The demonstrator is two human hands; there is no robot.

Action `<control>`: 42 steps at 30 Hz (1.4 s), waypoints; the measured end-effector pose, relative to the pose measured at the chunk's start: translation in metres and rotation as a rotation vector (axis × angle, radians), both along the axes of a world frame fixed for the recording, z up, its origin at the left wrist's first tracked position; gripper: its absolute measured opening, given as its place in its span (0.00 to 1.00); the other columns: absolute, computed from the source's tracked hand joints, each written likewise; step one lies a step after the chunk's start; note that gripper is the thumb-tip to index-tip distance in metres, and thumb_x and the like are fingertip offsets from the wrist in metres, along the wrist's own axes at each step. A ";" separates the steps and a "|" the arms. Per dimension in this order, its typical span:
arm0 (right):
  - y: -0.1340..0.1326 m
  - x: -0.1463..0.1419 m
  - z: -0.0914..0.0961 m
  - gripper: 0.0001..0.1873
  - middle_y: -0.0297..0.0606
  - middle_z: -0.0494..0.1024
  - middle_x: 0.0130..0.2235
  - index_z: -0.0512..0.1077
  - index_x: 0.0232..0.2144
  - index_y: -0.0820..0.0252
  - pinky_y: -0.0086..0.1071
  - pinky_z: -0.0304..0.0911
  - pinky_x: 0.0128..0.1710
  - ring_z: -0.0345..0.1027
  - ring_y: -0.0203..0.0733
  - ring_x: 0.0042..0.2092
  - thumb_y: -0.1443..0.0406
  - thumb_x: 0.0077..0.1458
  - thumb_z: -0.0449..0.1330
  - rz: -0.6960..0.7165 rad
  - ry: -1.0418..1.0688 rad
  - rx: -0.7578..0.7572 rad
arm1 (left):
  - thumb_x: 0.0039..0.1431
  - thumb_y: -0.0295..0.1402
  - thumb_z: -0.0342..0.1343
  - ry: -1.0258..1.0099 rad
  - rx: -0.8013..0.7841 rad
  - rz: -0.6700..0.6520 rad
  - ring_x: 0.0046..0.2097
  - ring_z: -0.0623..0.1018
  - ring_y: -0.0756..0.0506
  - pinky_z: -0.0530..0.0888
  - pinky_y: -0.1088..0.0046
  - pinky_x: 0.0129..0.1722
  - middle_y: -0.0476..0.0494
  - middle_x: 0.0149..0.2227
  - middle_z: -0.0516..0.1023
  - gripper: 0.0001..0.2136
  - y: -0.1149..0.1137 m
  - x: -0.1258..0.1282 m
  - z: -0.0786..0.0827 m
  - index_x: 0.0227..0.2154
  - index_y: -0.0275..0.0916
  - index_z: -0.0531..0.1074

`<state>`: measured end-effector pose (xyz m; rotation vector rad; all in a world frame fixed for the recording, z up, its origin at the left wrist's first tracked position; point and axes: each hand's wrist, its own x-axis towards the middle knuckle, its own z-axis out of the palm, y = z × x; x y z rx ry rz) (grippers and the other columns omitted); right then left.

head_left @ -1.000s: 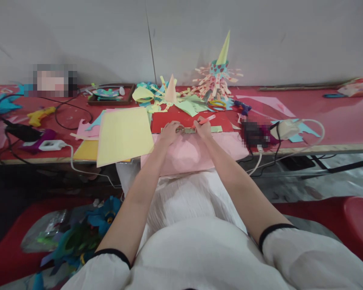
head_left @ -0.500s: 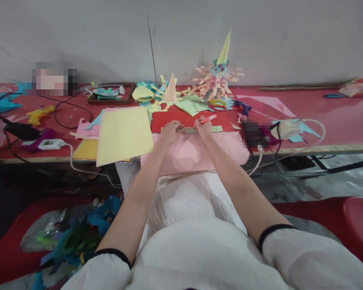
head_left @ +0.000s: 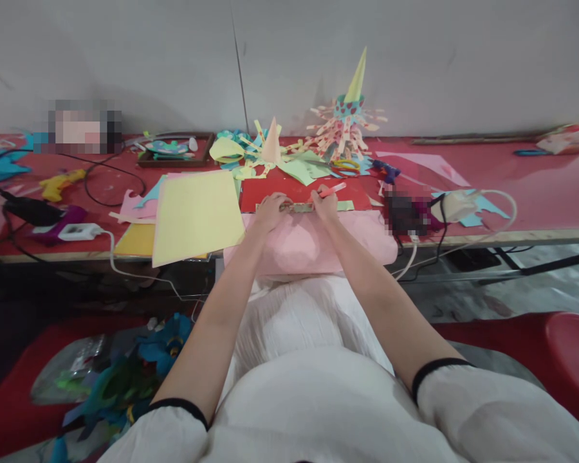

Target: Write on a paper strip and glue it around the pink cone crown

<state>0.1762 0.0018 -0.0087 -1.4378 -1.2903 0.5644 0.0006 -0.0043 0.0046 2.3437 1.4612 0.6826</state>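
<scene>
My right hand (head_left: 325,206) is closed around a pink-red marker (head_left: 336,189), its rear end pointing up to the right. The marker's tip is hidden by my fingers. Just left of it, my left hand (head_left: 271,212) has bent fingers pressed down on a narrow pale green strip (head_left: 345,206), which shows patches of a darker pattern between the hands. The strip lies along the lower edge of a red sheet (head_left: 265,187). Nearer to me, a large pink sheet (head_left: 309,247) hangs over the table's front edge, below both wrists.
Yellow sheets (head_left: 197,215) overhang the table edge at left. Behind the hands stand a paper cone (head_left: 271,145), a tall fringed paper figure (head_left: 350,122) and yellow-handled scissors (head_left: 346,166). A yellow glue gun (head_left: 62,184) and cables lie left; a white plug (head_left: 456,206) lies right.
The camera view has shifted very slightly. Both hands, the marker and the strip look the same as before.
</scene>
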 end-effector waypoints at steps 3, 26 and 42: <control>0.000 0.000 0.000 0.12 0.24 0.58 0.13 0.52 0.18 0.54 0.26 0.56 0.23 0.60 0.33 0.19 0.63 0.47 0.52 0.012 0.000 -0.006 | 0.57 0.31 0.51 0.003 0.008 0.000 0.51 0.69 0.44 0.64 0.67 0.52 0.45 0.50 0.70 0.10 0.000 -0.001 0.000 0.40 0.43 0.73; 0.004 0.001 -0.002 0.12 0.24 0.58 0.16 0.51 0.19 0.55 0.25 0.56 0.22 0.59 0.31 0.20 0.67 0.48 0.52 -0.002 0.142 0.020 | 0.56 0.29 0.51 -0.022 0.047 -0.020 0.51 0.70 0.45 0.64 0.67 0.53 0.43 0.49 0.70 0.09 0.003 -0.001 -0.006 0.39 0.41 0.74; -0.007 -0.008 0.003 0.22 0.27 0.63 0.14 0.59 0.18 0.56 0.27 0.54 0.21 0.58 0.30 0.17 0.48 0.52 0.55 0.297 0.151 0.038 | 0.53 0.19 0.43 -0.051 0.048 -0.001 0.53 0.68 0.46 0.60 0.64 0.57 0.46 0.50 0.71 0.19 0.005 -0.001 -0.010 0.40 0.42 0.73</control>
